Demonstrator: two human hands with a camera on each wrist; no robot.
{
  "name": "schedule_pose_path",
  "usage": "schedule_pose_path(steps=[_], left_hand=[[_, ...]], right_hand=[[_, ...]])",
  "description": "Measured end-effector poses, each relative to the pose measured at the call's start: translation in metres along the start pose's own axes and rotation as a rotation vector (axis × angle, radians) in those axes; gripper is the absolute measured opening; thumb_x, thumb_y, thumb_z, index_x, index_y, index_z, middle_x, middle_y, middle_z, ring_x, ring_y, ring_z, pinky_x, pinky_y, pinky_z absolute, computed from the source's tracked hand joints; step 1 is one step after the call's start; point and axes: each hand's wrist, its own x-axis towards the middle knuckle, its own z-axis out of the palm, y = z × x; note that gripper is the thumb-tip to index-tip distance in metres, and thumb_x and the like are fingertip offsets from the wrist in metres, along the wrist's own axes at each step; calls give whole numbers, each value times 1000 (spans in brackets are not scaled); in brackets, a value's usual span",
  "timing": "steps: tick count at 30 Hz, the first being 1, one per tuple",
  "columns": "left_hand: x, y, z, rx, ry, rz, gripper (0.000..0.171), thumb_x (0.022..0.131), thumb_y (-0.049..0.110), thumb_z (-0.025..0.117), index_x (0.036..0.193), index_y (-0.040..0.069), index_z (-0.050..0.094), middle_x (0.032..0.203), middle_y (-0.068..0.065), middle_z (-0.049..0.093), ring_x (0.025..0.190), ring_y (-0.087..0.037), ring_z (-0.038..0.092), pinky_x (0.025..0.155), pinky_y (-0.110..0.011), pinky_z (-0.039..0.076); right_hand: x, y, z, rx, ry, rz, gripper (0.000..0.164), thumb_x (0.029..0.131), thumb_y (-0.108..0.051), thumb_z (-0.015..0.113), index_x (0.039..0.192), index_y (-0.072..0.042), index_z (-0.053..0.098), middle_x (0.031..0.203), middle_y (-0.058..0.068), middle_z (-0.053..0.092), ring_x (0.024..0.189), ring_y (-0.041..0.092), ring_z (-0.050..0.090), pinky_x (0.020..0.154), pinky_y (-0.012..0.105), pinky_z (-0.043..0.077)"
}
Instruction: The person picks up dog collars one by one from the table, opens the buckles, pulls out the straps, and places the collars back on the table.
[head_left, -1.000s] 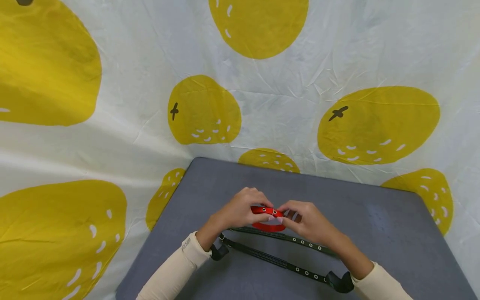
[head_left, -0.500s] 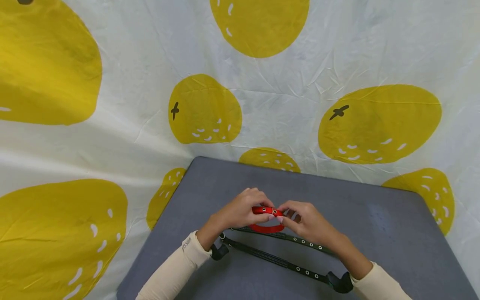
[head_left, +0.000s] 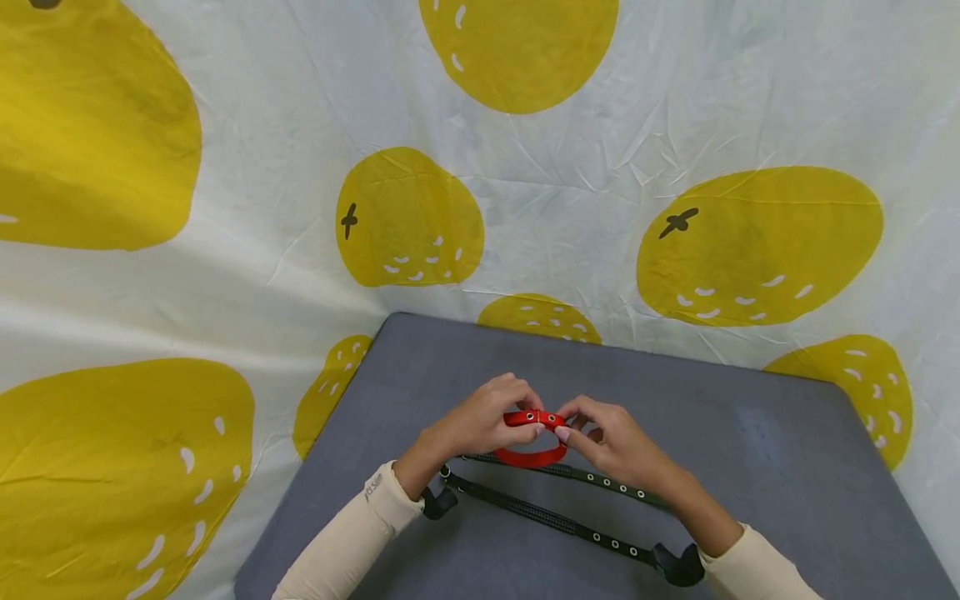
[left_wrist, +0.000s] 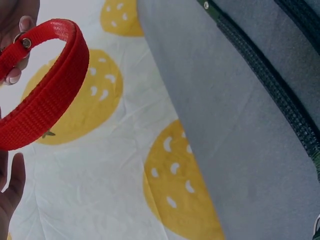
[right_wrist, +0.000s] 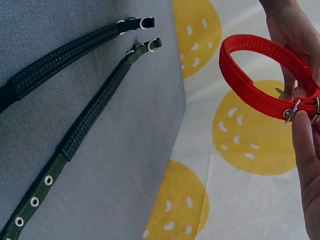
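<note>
A red collar [head_left: 528, 457], fastened into a loop with metal eyelets, is held up over the table between both hands in the head view. My left hand [head_left: 491, 417] pinches its left part between thumb and fingers. On the other side, my right hand [head_left: 622, 442] pinches the strap near the eyelets. The right wrist view shows the metal buckle [right_wrist: 292, 111] by a fingertip and the collar's padded band curving away. From the left wrist, the woven outer face of the red collar [left_wrist: 55, 100] fills the left side.
Two dark green collars lie stretched out on the grey table [head_left: 450, 350], the nearer collar [head_left: 517, 508] below the hands and the farther collar [head_left: 611, 487] behind it. Both have eyelets. A white sheet [head_left: 555, 225] with yellow fruit prints hangs behind.
The metal piece on the red strap has shifted left between the eyelets. The loop's lower part has swung slightly left, and the right fingertips have moved a little. The dark collars stay put.
</note>
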Motion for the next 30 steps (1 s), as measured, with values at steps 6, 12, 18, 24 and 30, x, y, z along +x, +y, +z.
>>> schedule_pose_path(steps=[6,12,18,24,30], left_hand=[[0,-1,0,-31,26,-12,10,93,23,68,101,19,67,92,11,64,83,-4,45,68,-20,41],[0,-1,0,-39,49,7,11,92,21,69,101,17,67,93,9,64,85,-4,46,68,-19,42],[0,1,0,-69,66,10,12,92,20,70,102,15,67,93,6,65,85,-5,50,69,-20,46],[1,1,-1,-148,59,20,10,94,19,69,103,14,66,91,7,64,81,-3,55,69,-21,52],[2,3,-2,-112,49,37,11,93,18,71,103,14,69,93,6,66,81,-3,53,69,-19,49]], right_hand=[[-1,0,1,30,27,-13,15,96,-6,66,109,-13,63,94,-2,68,79,8,66,63,27,59],[-1,1,2,56,58,-30,16,95,-2,66,108,-10,62,93,2,68,77,12,68,62,28,59],[-2,2,2,62,82,-40,16,95,1,66,109,-6,62,93,7,68,77,12,67,61,28,59],[-3,1,0,80,88,-17,14,95,-1,66,107,-9,64,93,5,69,78,13,68,62,30,60],[-1,0,-5,28,80,-28,18,93,-6,71,108,-16,69,93,0,70,76,9,65,61,27,57]])
